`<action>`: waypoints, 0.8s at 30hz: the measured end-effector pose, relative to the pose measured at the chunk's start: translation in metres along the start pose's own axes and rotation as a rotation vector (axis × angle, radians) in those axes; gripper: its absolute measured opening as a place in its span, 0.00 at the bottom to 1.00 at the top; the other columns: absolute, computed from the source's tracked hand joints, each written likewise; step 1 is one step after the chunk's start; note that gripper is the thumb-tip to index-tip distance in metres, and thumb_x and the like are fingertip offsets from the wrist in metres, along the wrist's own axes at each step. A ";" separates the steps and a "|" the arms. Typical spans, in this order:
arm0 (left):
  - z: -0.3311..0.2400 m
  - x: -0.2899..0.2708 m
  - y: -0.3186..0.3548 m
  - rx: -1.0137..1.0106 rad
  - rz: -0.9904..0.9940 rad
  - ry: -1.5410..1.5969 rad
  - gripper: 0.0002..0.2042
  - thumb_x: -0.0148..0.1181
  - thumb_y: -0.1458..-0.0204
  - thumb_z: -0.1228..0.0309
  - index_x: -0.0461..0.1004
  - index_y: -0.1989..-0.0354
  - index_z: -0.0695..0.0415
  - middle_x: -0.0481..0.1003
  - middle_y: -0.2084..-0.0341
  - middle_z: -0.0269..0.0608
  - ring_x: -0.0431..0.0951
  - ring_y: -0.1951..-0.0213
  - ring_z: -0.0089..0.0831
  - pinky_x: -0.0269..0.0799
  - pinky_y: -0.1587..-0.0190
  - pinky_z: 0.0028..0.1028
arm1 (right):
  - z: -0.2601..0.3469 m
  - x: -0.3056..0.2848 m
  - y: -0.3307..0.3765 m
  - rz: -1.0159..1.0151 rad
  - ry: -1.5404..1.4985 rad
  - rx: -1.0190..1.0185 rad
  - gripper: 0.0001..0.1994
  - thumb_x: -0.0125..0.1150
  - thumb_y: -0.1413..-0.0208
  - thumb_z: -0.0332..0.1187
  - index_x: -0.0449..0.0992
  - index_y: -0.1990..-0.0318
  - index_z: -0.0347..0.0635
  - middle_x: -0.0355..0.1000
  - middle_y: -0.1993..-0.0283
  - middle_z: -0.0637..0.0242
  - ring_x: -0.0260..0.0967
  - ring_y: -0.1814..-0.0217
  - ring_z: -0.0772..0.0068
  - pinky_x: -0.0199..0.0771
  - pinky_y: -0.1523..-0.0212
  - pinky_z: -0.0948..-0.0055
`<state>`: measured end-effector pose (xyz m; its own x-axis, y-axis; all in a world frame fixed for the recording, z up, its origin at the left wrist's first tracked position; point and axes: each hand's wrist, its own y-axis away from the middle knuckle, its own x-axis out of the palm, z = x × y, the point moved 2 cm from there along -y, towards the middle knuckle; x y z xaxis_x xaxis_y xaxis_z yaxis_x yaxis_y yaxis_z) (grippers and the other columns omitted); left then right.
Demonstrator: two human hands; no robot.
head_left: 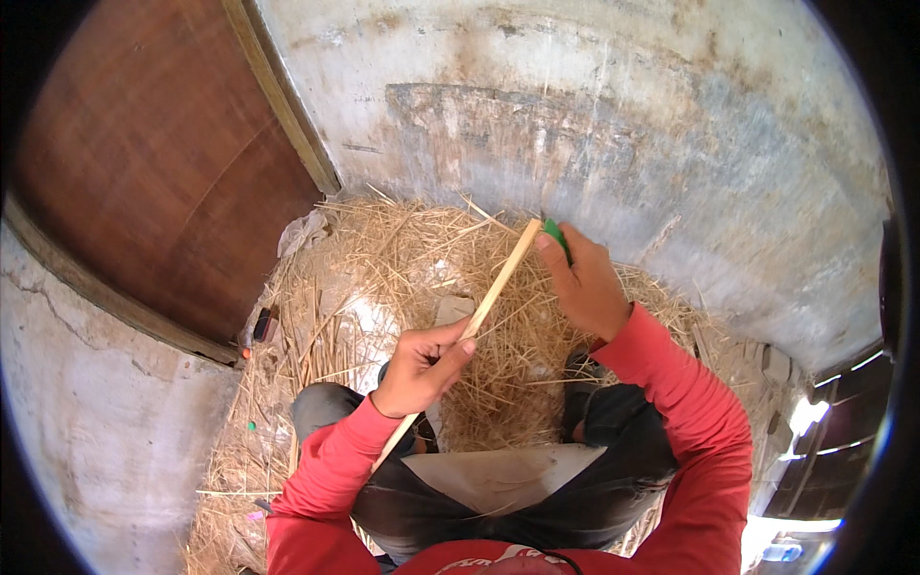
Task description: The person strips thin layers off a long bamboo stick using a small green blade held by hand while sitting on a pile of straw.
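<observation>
My left hand (420, 367) is closed around a long pale wooden strip (500, 280) that runs from my lap up and to the right. At the strip's far end, my right hand (585, 283) grips a green-handled tool (556, 236) against the tip. The tool's blade is hidden behind the strip and my fingers. Both arms wear red sleeves. I sit with bent knees in dark trousers, a pale sheet (498, 476) lying across my lap.
A heap of dry straw and split strips (383, 278) covers the floor in front of me. A brown wooden door (153, 163) stands at the left, with weathered concrete wall (623, 125) behind. Small dark and coloured objects (262, 326) lie near the door's foot.
</observation>
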<state>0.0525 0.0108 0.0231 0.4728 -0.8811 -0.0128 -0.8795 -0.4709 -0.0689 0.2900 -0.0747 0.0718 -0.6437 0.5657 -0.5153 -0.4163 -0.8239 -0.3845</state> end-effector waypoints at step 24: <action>0.001 -0.003 -0.004 -0.026 -0.087 0.096 0.21 0.54 0.32 0.75 0.68 0.32 0.61 0.58 0.85 0.21 0.54 0.82 0.12 0.50 0.80 0.20 | 0.010 0.028 0.006 0.202 0.114 -0.010 0.20 0.49 0.28 0.46 0.80 0.54 0.38 0.71 0.73 0.43 0.72 0.72 0.43 0.69 0.69 0.51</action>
<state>0.0550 0.0150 0.0227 0.5414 -0.8362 0.0877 -0.8369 -0.5460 -0.0393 0.2628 -0.0644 0.0630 -0.6363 0.3902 -0.6655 -0.2798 -0.9207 -0.2722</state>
